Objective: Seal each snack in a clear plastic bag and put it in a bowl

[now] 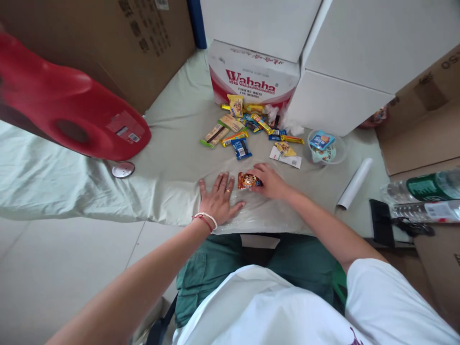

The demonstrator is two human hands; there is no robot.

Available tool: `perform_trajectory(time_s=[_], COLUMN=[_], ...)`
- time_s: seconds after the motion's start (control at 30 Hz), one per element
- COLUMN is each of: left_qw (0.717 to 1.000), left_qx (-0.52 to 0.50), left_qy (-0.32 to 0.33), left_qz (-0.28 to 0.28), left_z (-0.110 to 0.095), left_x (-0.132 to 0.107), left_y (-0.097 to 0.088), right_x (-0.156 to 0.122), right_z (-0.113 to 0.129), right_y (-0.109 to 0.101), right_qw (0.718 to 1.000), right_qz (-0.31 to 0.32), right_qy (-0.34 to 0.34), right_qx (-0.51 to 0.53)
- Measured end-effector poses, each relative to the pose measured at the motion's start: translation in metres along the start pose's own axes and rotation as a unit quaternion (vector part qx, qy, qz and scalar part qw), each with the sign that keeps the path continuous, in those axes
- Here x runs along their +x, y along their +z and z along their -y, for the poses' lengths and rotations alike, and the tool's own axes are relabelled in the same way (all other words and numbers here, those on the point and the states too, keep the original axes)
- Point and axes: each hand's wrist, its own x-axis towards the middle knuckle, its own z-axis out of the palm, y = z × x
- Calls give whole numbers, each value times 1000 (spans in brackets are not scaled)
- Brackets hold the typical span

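Note:
My left hand (220, 199) lies flat with fingers spread on a clear plastic sheet over the pale tablecloth (172, 172). Just right of it, my right hand (268, 181) grips a brown wrapped snack (247, 180) by its right end, low over the cloth. Beyond both hands is a loose heap of wrapped snacks: a blue packet (241, 148), a yellow packet (236, 105), green-ended bars (215, 134) and several small yellow and blue ones. Another yellow packet (285, 148) rests on a white card (280, 157).
A Wahaha carton (251, 79) stands behind the snacks. At left are a red jug (89, 105) and a round disc (122, 169). To the right are a clear bowl (339, 152) with packets, a paper roll (355, 184), a black phone-like slab (381, 223) and plastic bottles (429, 188).

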Motion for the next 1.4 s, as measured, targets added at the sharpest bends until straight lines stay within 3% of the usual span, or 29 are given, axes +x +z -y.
perform_trajectory(time_s=[0.17, 0.37, 0.47, 0.57, 0.63, 0.7, 0.8, 0.93, 1.0, 1.07, 1.17, 1.27, 1.33, 1.4], left_qw=[1000, 1000, 1000, 1000, 1000, 1000, 999, 1000, 1000, 1000, 1000, 1000, 999, 999], left_qx=[3, -2, -5, -8, -10, -10, -10, -17, -19, -18, -13, -12, -13, -16], left_qy=[4, 0, 1, -1, -10, -23, -31, -22, -22, -22, -22, -20, -18, -17], left_qz=[-2, -6, -5, -6, -6, -4, -4, 6, 7, 0, -10, -18, -27, -34], left_z=[-1, 0, 0, 1, 0, 0, -1, 0, 2, 3, 2, 1, 0, 0], left_x=[1, 0, 0, 1, 1, 1, 1, 1, 2, 2, 1, 0, 0, -1], left_y=[1, 1, 3, 4, 4, 4, 4, 4, 6, 7, 8, 7, 7, 7], right_x=[-30, -32, -1, 51, 89, 121, 142, 116, 84, 49, 3, -21, -25, -23], right_z=[7, 4, 0, -9, -16, -23, -33, -42, -39, -28, 2, 28, 38, 42], right_y=[29, 19, 3, -6, -4, 2, 10, -4, -16, -23, -17, -1, 7, 10], right_qw=[999, 999, 995, 969, 946, 934, 916, 861, 869, 904, 964, 995, 999, 1000], right_qz=[-4, 15, -10, -91, -103, -87, -97, -206, -241, -252, -206, -93, -34, -16], right_qy=[32, 21, 73, 224, 307, 346, 365, 336, 272, 195, 75, -2, -9, 22], right_qx=[-5, 24, 65, 41, 6, 10, 135, 322, 335, 285, 148, 39, 11, 5])
